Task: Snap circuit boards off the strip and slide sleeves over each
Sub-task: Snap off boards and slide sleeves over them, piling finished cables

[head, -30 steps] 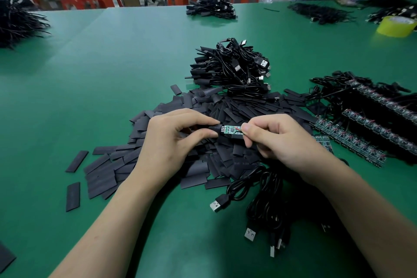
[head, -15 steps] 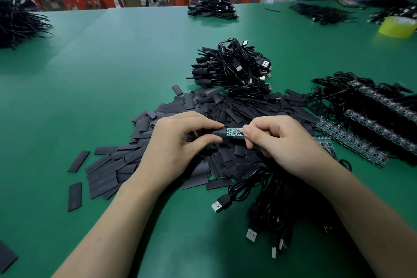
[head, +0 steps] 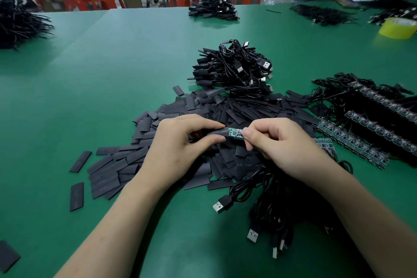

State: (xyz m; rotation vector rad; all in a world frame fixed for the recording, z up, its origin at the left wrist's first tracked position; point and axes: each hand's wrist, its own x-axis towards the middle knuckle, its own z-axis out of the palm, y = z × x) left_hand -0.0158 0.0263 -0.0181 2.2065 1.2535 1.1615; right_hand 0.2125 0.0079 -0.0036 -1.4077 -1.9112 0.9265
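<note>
Pinching the sleeve (head: 217,131) in left fingers (head: 208,141), the circuit board (head: 234,131) in right fingers (head: 251,136)

Over the green surface (head: 117,70), the left hand (head: 178,151) pinches a black flat sleeve (head: 217,131) half-covering the small green circuit board (head: 234,132) pinched by the right hand (head: 284,144).

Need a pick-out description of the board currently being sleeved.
On the green table, find the central pile of black sleeves. Over it, the left hand and right hand hold one small green board between them. Unlike the strip boards at right, it is single and half inside a black sleeve.
</note>
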